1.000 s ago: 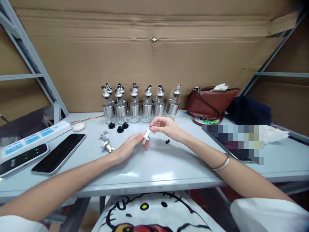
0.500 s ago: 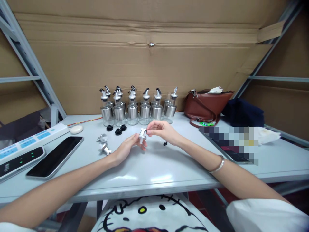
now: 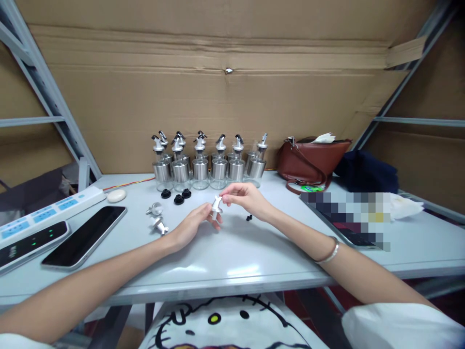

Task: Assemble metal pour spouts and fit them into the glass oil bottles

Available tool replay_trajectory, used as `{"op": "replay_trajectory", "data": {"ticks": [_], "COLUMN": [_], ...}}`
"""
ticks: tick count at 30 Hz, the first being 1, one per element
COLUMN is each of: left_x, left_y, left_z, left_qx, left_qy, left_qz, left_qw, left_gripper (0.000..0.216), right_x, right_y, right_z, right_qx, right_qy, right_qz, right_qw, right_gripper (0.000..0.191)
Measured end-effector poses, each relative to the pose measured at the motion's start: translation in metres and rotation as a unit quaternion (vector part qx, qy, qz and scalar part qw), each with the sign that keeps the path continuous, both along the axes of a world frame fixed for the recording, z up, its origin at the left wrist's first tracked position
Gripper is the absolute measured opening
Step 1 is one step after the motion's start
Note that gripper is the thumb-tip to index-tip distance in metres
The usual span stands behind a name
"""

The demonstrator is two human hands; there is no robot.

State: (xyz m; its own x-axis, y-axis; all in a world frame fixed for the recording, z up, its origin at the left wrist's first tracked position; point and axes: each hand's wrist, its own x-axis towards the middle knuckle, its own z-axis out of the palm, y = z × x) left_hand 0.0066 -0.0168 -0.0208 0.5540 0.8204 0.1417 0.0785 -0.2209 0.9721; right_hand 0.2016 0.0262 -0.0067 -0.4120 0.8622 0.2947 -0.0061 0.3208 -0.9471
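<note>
My left hand (image 3: 194,223) is closed around a silver pour spout (image 3: 216,207), held just above the table. At the spout's upper end, my right hand (image 3: 245,198) pinches a small black piece, now almost wholly hidden by the fingertips. Two more small black pieces (image 3: 249,218) lie on the table below the right wrist. Left of my left hand rest two loose metal pour spouts (image 3: 159,226). Several black stoppers (image 3: 178,199) sit behind them. Glass bottles with steel sleeves (image 3: 200,172) stand in rows at the back, most topped with spouts.
A brown leather bag (image 3: 312,160) stands at the back right, near a dark blue cloth (image 3: 366,170). Toward the left lie a phone (image 3: 85,237), a power strip (image 3: 54,212) and a round white case (image 3: 116,195). Cardboard (image 3: 225,102) walls the back.
The black piece at my right fingertips, visible before, is now nearly covered. The spout in my left hand has shifted slightly right and turned a little. Both hands keep close together.
</note>
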Motion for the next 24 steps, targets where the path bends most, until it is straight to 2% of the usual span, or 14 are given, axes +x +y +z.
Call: {"op": "replay_trajectory", "data": {"ticks": [3,7,11,15,17,24], "left_x": [-0.001,-0.001,-0.001,0.001,0.002,0.003], "left_y": [0.000,0.002,0.002,-0.002,-0.005,-0.012], "left_z": [-0.001,-0.003,-0.005,-0.008,-0.008,-0.002], "left_qx": [0.011,0.020,0.015,-0.023,-0.035,-0.048], "left_qy": [0.009,0.005,-0.029,-0.070,-0.074,-0.052], "left_qz": [-0.008,-0.024,-0.049,-0.099,-0.109,-0.092], "left_qw": [1.000,1.000,0.998,0.992,0.991,0.993], "left_gripper": [0.042,0.042,0.045,0.051,0.053,0.055], "right_x": [0.001,0.001,0.004,0.007,0.008,0.007], "right_y": [0.001,0.001,-0.003,-0.008,-0.009,-0.009], "right_z": [-0.002,-0.004,0.000,0.006,0.008,0.007], "right_qx": [-0.017,-0.091,-0.149,-0.175,-0.177,-0.188], "right_qy": [0.012,0.079,0.115,0.084,0.071,0.079], "right_qz": [0.015,0.068,0.147,0.256,0.290,0.304], "right_qw": [1.000,0.990,0.971,0.947,0.938,0.931], "right_gripper": [0.022,0.027,0.023,0.037,0.036,0.026]}}
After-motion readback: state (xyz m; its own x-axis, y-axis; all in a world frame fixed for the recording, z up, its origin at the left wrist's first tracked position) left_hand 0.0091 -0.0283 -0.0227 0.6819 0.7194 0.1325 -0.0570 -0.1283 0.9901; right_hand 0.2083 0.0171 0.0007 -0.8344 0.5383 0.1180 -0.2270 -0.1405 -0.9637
